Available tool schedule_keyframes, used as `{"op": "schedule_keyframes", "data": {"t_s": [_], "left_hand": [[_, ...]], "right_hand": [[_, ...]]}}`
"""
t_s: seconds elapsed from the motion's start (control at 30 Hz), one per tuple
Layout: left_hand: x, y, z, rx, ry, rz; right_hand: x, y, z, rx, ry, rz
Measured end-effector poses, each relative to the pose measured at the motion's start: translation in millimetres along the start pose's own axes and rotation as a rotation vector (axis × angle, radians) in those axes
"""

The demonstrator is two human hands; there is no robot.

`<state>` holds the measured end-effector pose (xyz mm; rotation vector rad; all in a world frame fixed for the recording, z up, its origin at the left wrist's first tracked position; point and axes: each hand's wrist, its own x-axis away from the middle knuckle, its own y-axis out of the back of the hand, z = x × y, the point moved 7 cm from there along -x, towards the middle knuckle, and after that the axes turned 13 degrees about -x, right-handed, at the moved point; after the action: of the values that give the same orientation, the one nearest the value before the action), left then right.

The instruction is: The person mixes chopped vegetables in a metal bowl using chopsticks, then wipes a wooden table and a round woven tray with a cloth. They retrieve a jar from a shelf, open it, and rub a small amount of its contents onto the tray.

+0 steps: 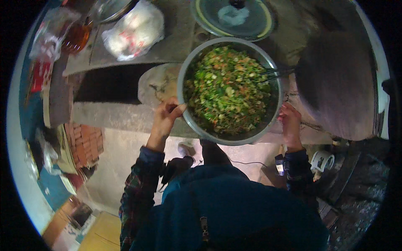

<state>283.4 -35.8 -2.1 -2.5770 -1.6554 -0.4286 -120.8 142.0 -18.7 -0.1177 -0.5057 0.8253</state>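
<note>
Between my hands is a wide metal bowl [183, 78], heaped with a finely chopped vegetable mixture [230, 91] of green, white and orange bits. My left hand [166, 117] pinches the bowl's lower left rim between thumb and fingers. On the opposite side, my right hand [289, 122] grips the rim at the lower right, its fingertips partly hidden by the bowl. A pair of dark chopsticks [270, 72] rests in the mixture and sticks out over the right rim.
A round glass lid [251, 28] lies behind the bowl. Further left are a white plastic bag [135, 31] and a jar of amber liquid [76, 37]. A large dark round lid [337, 84] stands at right. The counter [103, 114] has a dark opening [110, 83]; bricks [84, 144] are stacked below.
</note>
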Motion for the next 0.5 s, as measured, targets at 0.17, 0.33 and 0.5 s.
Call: {"op": "schedule_keyframes", "data": {"t_s": [0.17,0.33,0.5], "left_hand": [[-3,3,12,0.045,-0.009,0.065],[10,33,46,0.013,0.066,-0.01],[103,134,108,0.122,0.128,-0.213]], "right_hand": [[6,-7,21,0.117,0.076,-0.077],[61,-37,92,0.275,0.455,-0.159],[163,-176,91,0.52,0.647,0.304]]}}
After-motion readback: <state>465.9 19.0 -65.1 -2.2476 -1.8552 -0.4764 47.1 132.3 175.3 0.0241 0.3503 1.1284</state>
